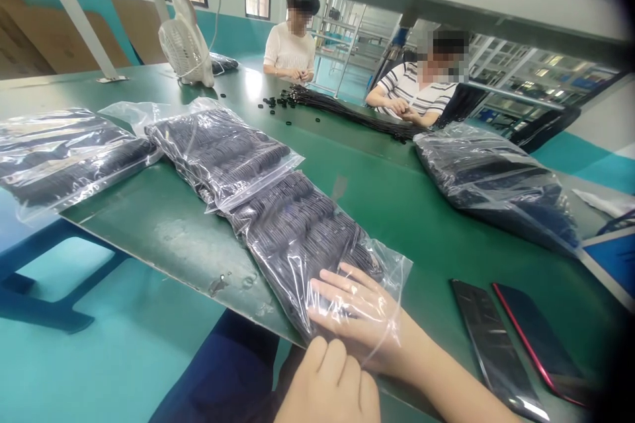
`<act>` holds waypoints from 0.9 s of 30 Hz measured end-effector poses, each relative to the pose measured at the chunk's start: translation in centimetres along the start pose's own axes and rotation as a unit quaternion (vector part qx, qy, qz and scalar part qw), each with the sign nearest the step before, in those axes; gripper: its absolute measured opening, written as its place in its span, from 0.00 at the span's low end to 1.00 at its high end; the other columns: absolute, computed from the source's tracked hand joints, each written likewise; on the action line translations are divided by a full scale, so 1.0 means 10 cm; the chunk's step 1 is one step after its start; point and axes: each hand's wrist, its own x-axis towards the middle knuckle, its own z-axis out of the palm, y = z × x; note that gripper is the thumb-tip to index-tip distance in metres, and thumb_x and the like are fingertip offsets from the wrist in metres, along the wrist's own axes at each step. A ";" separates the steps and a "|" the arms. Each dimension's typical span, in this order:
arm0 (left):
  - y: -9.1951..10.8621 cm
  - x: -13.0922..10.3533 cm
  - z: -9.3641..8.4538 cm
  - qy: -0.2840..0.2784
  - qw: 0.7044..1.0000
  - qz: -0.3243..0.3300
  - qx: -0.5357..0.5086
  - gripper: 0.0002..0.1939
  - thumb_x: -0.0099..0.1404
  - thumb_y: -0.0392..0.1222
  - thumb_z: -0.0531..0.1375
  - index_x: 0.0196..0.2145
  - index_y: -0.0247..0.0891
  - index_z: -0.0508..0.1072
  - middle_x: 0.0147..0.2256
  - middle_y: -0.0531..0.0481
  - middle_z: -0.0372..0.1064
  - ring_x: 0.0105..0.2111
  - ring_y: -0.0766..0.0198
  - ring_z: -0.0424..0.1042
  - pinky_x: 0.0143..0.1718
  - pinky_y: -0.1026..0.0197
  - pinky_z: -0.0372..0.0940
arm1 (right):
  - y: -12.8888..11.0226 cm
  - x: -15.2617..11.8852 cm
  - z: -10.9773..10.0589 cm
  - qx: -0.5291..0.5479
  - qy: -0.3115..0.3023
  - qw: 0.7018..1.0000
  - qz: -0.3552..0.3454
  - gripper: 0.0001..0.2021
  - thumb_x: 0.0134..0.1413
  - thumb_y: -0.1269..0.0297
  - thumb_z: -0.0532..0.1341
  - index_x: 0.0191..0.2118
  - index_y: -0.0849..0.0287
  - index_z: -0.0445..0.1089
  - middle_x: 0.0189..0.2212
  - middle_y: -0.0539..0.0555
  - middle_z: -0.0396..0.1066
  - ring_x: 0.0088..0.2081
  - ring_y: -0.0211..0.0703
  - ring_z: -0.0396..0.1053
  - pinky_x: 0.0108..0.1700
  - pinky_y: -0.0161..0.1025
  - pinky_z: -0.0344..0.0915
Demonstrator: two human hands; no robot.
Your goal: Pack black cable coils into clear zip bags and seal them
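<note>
A clear plastic bag [310,238] packed with rows of thin black looped pieces lies along the front edge of the green table. My right hand [352,301] is inside its mouth, fingers spread flat on the black pieces, with the clear film over its back. Just below, my left hand [330,383] is closed in a fist at the bag's near edge and grips the film there. Its fingertips are hidden. A second filled zip bag [223,152] touches the far end of this one, and a third filled bag [69,152] lies farther left.
Two phones [496,350] lie beside my right forearm. A large filled bag [491,178] sits at the right. Across the green table [367,192], two people handle small parts near black cables [342,109] and loose black rings [280,102]. A white fan [186,46] stands at the back left.
</note>
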 end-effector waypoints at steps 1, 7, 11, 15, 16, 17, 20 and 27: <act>0.00 0.00 0.01 -0.002 1.000 0.002 0.004 0.12 0.54 0.24 0.54 0.21 0.38 0.63 0.19 0.51 0.57 0.23 0.62 0.57 0.34 0.56 0.51 | -0.02 0.02 0.00 -0.003 0.005 1.000 0.005 0.24 0.62 0.63 0.62 0.63 0.48 0.68 0.67 0.49 0.63 0.72 0.46 0.56 0.76 0.53 0.46; -0.09 0.05 0.03 0.010 0.999 0.035 -0.021 0.13 0.55 0.25 0.55 0.19 0.39 0.59 0.18 0.51 0.55 0.21 0.63 0.54 0.31 0.57 0.45 | -0.08 0.05 -0.11 -0.025 -0.045 0.998 0.029 0.33 0.57 0.65 0.60 0.69 0.57 0.60 0.71 0.51 0.56 0.74 0.48 0.50 0.78 0.51 0.36; -0.13 0.03 0.04 0.021 0.999 0.021 -0.036 0.14 0.56 0.25 0.55 0.19 0.39 0.59 0.18 0.52 0.55 0.22 0.63 0.55 0.31 0.57 0.46 | -0.06 0.03 -0.16 -0.010 -0.068 0.997 0.015 0.37 0.55 0.58 0.62 0.70 0.56 0.58 0.72 0.52 0.52 0.75 0.50 0.48 0.77 0.52 0.37; -0.10 -0.04 0.08 0.042 0.998 0.036 -0.020 0.16 0.59 0.23 0.54 0.20 0.38 0.58 0.18 0.53 0.56 0.22 0.64 0.55 0.32 0.57 0.46 | -0.06 0.05 -0.08 -0.025 -0.037 0.999 0.021 0.33 0.55 0.63 0.63 0.67 0.52 0.63 0.70 0.50 0.58 0.73 0.50 0.50 0.76 0.52 0.37; -0.08 -0.05 0.10 0.044 0.998 0.037 -0.019 0.16 0.59 0.23 0.54 0.20 0.39 0.58 0.18 0.53 0.56 0.22 0.65 0.55 0.32 0.57 0.46 | -0.07 0.06 -0.06 -0.024 -0.031 0.999 0.023 0.33 0.55 0.63 0.63 0.67 0.51 0.63 0.70 0.50 0.58 0.74 0.50 0.50 0.76 0.52 0.37; -0.07 -0.06 0.11 0.040 0.998 0.034 -0.019 0.16 0.60 0.23 0.55 0.20 0.39 0.58 0.18 0.54 0.56 0.22 0.65 0.55 0.32 0.57 0.45 | -0.08 0.07 -0.05 -0.023 -0.024 0.999 0.026 0.32 0.55 0.63 0.63 0.67 0.51 0.63 0.70 0.50 0.58 0.74 0.50 0.49 0.76 0.52 0.36; -0.07 -0.05 0.11 0.027 0.999 0.022 -0.014 0.16 0.58 0.23 0.55 0.20 0.39 0.58 0.17 0.53 0.55 0.22 0.64 0.55 0.32 0.56 0.46 | -0.13 0.10 -0.05 -0.023 -0.010 0.999 0.035 0.31 0.57 0.65 0.63 0.67 0.50 0.63 0.70 0.49 0.57 0.75 0.50 0.47 0.77 0.52 0.36; -0.20 0.11 0.09 0.017 0.986 0.056 -0.157 0.18 0.67 0.39 0.59 0.20 0.40 0.60 0.16 0.55 0.56 0.21 0.65 0.54 0.27 0.58 0.45 | -0.21 -0.02 0.01 -0.029 -0.033 0.995 0.094 0.37 0.59 0.66 0.59 0.72 0.64 0.53 0.72 0.56 0.54 0.76 0.51 0.41 0.76 0.53 0.49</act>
